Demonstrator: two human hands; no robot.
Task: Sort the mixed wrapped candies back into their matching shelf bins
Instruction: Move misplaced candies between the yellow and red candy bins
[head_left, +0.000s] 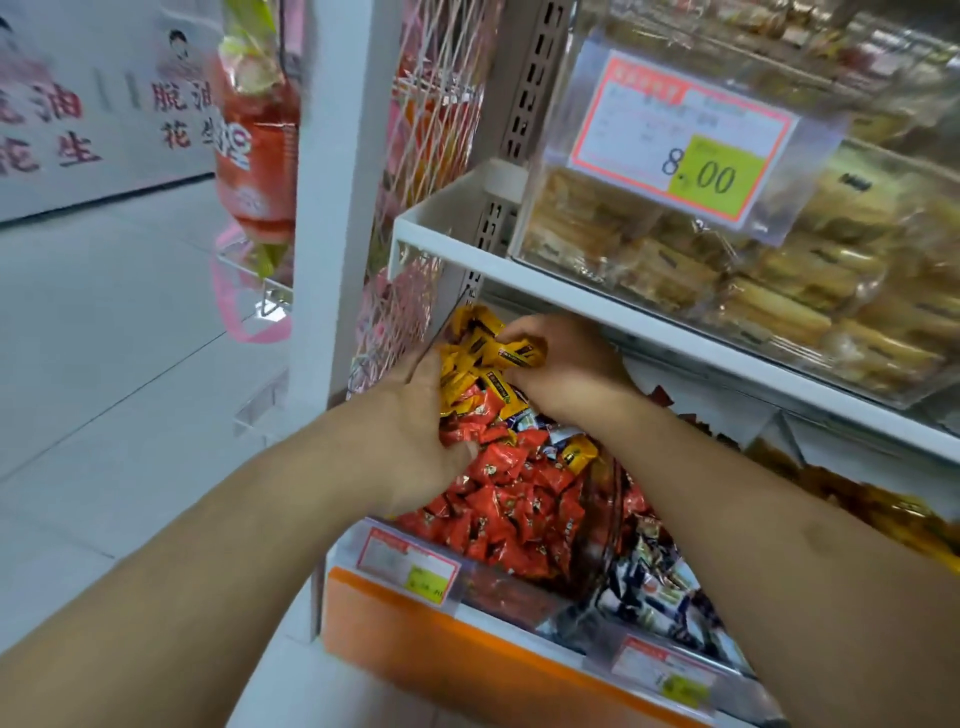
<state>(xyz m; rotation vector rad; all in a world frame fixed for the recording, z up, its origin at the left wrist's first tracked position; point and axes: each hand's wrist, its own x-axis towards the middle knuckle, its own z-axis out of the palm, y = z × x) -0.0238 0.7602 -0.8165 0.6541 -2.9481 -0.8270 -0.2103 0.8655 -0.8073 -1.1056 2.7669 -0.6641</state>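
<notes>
Left hand at nine o'clock of clear plastic shelf bin, grip cupped into crinkly red wrapped candies, probably corralling; held contents hidden. Right hand at twelve o'clock, grip pinching glossy yellow wrapped candies above their pile, likely returning strays. Fingertips buried.

left hand's fingers: I see them sunk among the red wrapped candies, tips hidden.
small lower price tags: too blurred for me to read.
clear bin of dark wrapped candies: my right forearm covers part.
</notes>
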